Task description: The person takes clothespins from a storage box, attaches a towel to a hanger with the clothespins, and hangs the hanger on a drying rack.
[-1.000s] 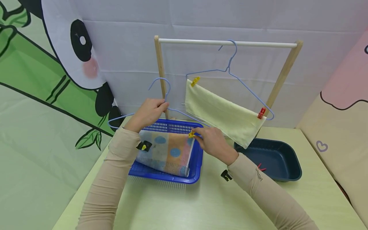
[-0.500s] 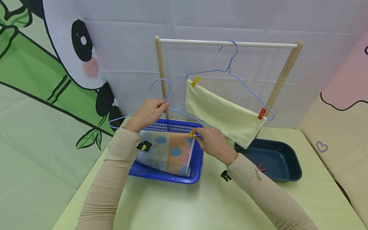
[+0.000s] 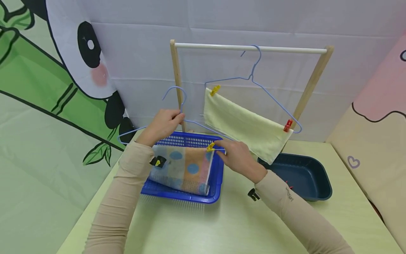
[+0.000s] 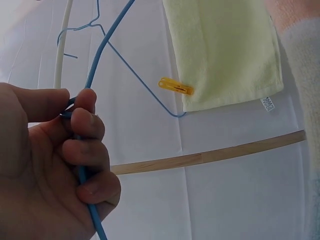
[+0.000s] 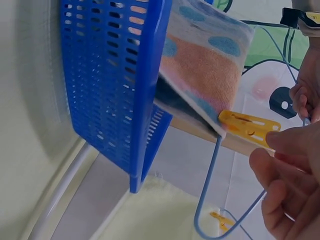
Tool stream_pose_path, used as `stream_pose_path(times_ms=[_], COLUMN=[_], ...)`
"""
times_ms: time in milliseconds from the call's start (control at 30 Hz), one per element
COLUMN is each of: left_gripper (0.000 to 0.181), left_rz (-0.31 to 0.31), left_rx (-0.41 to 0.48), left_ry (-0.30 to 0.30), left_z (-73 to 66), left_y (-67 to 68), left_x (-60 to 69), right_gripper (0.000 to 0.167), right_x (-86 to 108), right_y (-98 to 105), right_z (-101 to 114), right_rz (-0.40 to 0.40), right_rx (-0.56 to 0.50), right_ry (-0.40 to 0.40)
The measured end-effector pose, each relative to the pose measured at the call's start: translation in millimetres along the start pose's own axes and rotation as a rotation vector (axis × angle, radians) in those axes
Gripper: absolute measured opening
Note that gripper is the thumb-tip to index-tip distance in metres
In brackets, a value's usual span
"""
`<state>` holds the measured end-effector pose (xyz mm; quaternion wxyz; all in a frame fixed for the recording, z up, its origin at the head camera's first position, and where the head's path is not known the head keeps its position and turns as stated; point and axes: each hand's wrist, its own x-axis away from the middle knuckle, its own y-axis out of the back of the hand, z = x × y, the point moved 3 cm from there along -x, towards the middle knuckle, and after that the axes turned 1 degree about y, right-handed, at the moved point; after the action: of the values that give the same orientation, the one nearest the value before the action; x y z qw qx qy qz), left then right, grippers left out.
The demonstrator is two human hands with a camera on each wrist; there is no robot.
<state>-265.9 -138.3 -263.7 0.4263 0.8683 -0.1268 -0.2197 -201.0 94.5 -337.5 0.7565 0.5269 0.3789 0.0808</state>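
My left hand holds a blue wire hanger just below its hook; in the left wrist view the fingers curl round the wire. A yellow clothespin clips the corner of a spotted towel to the hanger's right end. My right hand is just right of that clothespin, its fingers loosely bent and its thumb tip at the clothespin's end. The towel hangs over the blue basket; its left part is hidden behind my left wrist.
On a rack with a white rail, a second hanger carries a pale yellow towel, pinned by a yellow clothespin and a red clothespin. A dark basin at right, partly behind my right sleeve, contains something red.
My right hand has eased slightly to the right, its fingers spreading away from the yellow clothespin, which stays on the towel. My left hand and the hanger have shifted barely left.
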Motion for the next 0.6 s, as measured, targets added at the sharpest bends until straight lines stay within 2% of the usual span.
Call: stream_pose_path(times_ms=[333,600], left_gripper=[0.035,0.035], left_rz=[-0.012,-0.011], left_rx=[0.000,0.002], left_ry=[0.007,0.021], left_z=[3.5,5.2], left_y=[0.6,0.2], left_x=[1.5,1.6], right_gripper=[0.007,0.005], right_x=[14.7,28.4], right_y=[7.7,15.9], right_z=[-14.9,-28.5], right_rz=[-0.006,0.074], right_rx=[-0.009,0.036], right_ry=[0.002,-0.031])
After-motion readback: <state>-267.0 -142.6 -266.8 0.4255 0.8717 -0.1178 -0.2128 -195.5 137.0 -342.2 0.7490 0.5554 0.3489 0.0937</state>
